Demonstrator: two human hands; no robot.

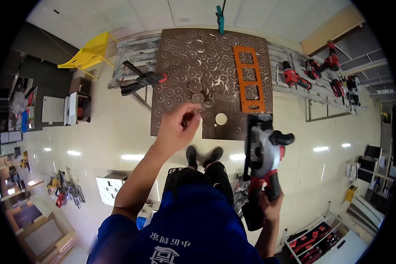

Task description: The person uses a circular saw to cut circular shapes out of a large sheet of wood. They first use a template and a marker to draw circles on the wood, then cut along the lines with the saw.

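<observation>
My right hand [272, 206] is wrapped round the rear handle of a circular saw [264, 154], held at the right of my body with its front by the board's near right corner. My left hand [180, 125] is over the board's near edge, thumb and forefinger apart and the other fingers curled; nothing shows between them. The brown board [180, 57] bears many circular marks, a round hole and a notch in its near edge. Loose round discs [198, 97] lie on it just beyond my left hand. An orange template [250, 79] with square openings lies on its right side.
A black clamp [145, 79] grips the board's left edge; a teal clamp [220, 20] is at the far edge. Red cordless drills [295, 77] and other power tools lie on the bench to the right. A yellow chair [90, 53] stands far left.
</observation>
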